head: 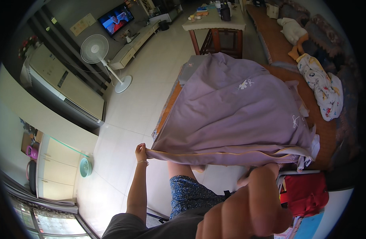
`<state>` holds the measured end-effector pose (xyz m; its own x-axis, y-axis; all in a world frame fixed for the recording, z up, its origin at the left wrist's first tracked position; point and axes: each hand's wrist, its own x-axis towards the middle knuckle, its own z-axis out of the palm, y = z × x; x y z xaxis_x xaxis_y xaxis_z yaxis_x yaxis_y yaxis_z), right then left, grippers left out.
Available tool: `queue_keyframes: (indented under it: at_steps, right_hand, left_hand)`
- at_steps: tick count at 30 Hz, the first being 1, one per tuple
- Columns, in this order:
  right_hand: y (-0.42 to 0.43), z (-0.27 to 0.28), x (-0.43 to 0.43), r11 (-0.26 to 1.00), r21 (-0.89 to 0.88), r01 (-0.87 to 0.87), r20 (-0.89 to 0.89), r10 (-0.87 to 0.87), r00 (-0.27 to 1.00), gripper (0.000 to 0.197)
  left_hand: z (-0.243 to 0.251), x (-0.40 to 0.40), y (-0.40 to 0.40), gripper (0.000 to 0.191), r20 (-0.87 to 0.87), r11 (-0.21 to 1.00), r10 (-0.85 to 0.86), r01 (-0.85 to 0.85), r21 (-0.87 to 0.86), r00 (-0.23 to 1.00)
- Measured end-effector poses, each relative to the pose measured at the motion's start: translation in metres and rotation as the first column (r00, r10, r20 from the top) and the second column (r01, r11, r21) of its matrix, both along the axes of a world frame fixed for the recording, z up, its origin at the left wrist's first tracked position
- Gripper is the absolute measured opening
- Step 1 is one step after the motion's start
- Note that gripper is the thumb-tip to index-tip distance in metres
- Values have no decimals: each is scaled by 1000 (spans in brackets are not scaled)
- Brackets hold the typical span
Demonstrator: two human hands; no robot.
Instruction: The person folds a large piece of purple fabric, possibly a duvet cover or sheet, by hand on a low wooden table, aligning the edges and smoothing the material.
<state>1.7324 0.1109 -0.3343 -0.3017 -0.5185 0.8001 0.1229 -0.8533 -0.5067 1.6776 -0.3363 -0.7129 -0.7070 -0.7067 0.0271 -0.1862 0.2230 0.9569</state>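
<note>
A large lavender fabric cover, with white flower and bow motifs, drapes over a low seat covered by a brown mat. My left hand pinches the near left corner of the cover beside its yellow-trimmed edge. That edge stretches across in front of my legs to a bunched near right end with whitish strips. My right hand is raised very close to the camera, blurred, its fingers curled together. Nothing shows in it, though its palm side is partly hidden.
A white standing fan stands on the tiled floor at left, near a refrigerator. A cloth-covered table is beyond the seat. Patterned white fabric lies at right. A red bag sits by my right side; a green basin is left.
</note>
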Motion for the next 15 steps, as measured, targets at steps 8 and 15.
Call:
queue_keyframes:
  at_steps: [8, 15]
  right_hand:
    - [13, -29, -15, 988, -51, 145, 310, -122, 943, 25]
    - [29, -239, -41, 233, 860, 453, 71, -935, 347, 22]
  left_hand:
    - [7, 4, -13, 26, -38, 985, 44, -37, 168, 998]
    - [53, -3, -10, 22, -133, 973, 69, -37, 226, 989]
